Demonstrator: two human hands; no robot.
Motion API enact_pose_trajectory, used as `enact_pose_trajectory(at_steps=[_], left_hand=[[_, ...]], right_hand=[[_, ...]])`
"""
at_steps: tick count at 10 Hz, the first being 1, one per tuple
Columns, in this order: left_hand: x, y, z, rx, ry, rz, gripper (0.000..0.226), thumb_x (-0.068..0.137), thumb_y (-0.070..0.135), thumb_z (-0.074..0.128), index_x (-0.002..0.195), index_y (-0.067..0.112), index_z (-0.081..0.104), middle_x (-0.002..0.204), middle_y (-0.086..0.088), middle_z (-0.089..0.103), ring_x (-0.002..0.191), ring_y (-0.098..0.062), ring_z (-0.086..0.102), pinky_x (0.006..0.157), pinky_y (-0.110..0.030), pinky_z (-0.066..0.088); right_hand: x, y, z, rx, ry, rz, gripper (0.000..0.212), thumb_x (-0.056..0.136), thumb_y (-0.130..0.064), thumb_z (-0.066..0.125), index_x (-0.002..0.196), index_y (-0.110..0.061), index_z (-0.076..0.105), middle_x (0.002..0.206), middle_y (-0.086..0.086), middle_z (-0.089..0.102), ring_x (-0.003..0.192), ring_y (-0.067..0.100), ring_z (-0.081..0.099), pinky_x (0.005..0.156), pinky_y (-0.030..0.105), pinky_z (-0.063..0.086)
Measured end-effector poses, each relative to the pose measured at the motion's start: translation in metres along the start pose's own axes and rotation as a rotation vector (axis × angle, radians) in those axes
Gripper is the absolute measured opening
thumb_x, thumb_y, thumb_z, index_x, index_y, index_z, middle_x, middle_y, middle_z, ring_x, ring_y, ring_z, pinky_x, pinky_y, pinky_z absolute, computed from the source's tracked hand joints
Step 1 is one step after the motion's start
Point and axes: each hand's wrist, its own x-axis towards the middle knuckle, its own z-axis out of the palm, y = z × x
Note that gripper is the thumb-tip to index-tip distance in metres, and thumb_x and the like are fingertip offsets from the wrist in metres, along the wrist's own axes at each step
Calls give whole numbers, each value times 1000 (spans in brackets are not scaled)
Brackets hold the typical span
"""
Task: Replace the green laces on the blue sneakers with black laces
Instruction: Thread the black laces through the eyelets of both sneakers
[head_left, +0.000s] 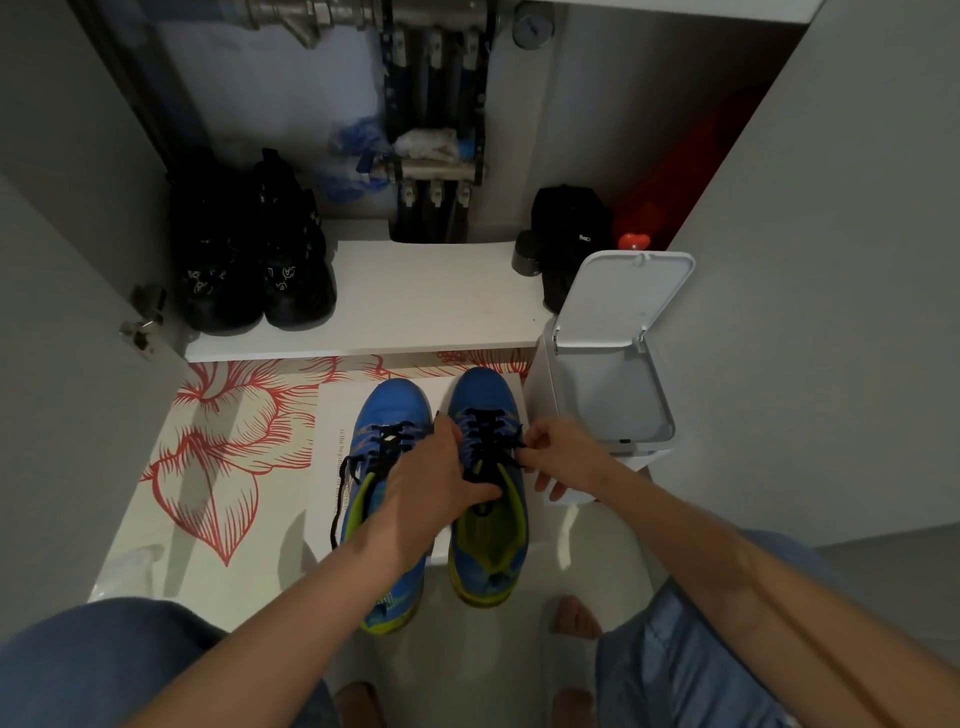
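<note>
The blue right sneaker (488, 566) lies toe-far on the floor (498, 660), long axis near to far; the left hand (441, 478) clasps it across the lacing from the left, while the right hand (558, 452) at its right edge pinches the black lace (485, 441), which probably wants pulling rightward.
</note>
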Motion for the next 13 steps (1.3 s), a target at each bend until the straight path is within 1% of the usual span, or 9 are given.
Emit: enact_pose_trajectory(at_steps=[3,5,6,7,8,9,11,12,13], left_hand=[[-1,-3,-16,-3,11,24,42,82,1,58,119,12,43,89,-3,65,80,-15,62,70,-31,51],[-6,-1,-29,108,117,-9,23,87,0,53,109,7,55,105,-12,62,97,-29,60,82,-33,48],[1,-6,-29,70,51,-42,21,90,3,53,111,5,56,105,-13,65,96,-28,63,84,-35,52],[3,-5,-29,-89,-90,-124,35,93,10,55,127,5,46,113,-16,64,96,-29,65,85,-40,54],[-2,0,-19,-102,-143,-108,49,91,11,55,136,7,36,106,-15,65,93,-26,64,85,-37,53],[-8,0,-14,-77,-122,-66,56,89,8,54,140,9,31,102,-13,65,93,-24,63,82,-32,50],[-29,4,-6,-109,-176,-29,51,92,18,56,139,13,37,117,-7,63,104,-17,59,77,-20,43],[-26,-6,-33,-104,-30,-51,23,93,20,53,107,5,62,103,-10,69,95,-25,65,82,-34,53],[-17,-34,-76,-18,140,-241,27,95,27,50,97,3,62,93,-16,69,89,-33,66,80,-41,54]], right_hand=[[-1,4,-2,-21,-28,9,18,91,-16,61,82,0,58,63,10,60,49,16,58,41,20,49],[-1,9,-4,-124,16,37,24,91,-13,60,69,-4,55,63,12,60,47,17,56,43,25,52],[-6,6,-4,19,-46,33,20,91,-21,61,88,-1,61,71,13,64,56,20,64,54,32,58],[-12,-2,-10,162,-157,75,49,83,-42,67,117,-9,56,102,14,67,81,25,70,61,36,59],[-21,-6,-1,-56,-256,50,67,77,-32,76,134,-17,42,128,5,54,104,26,61,58,31,58],[-26,-4,13,-236,-192,-9,67,79,-9,71,134,-15,33,132,9,47,109,31,57,53,33,58],[-38,-9,11,-259,-221,42,54,84,-1,63,130,-14,38,127,13,49,105,34,59,56,33,56],[-39,-17,8,-403,-134,-20,55,84,-16,68,132,-5,43,124,13,50,112,29,54,75,34,55],[-29,-35,9,-530,260,-318,41,88,-22,62,125,-10,51,123,10,50,114,24,48,97,36,44]])
